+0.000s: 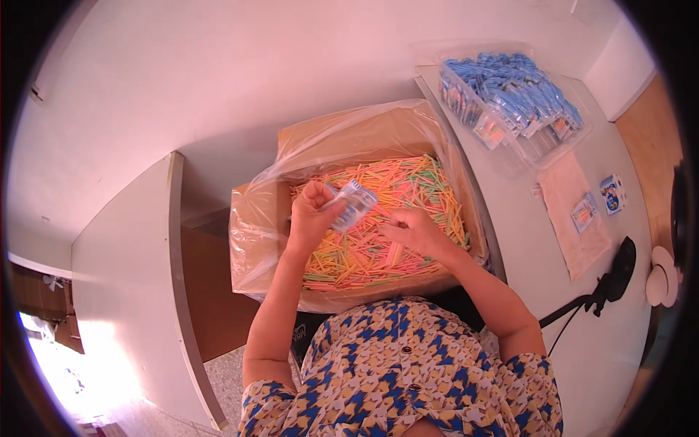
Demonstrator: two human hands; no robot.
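Observation:
A cardboard box [251,218] lined with clear plastic is full of thin coloured sticks [408,186] in pink, yellow, orange and green. My left hand [309,211] is raised over the sticks and grips a small clear packet with blue print [353,205]. My right hand [411,231] rests low on the stick pile just right of the packet, fingers bent among the sticks; whether it pinches any is unclear.
A clear tray [542,146] with several blue packets stands on the white table [626,349] at the right. A beige cloth [575,218] and two small packets [613,194] lie nearer. A black clamp stand [615,273] sits by the table edge. A grey desk [124,277] is at the left.

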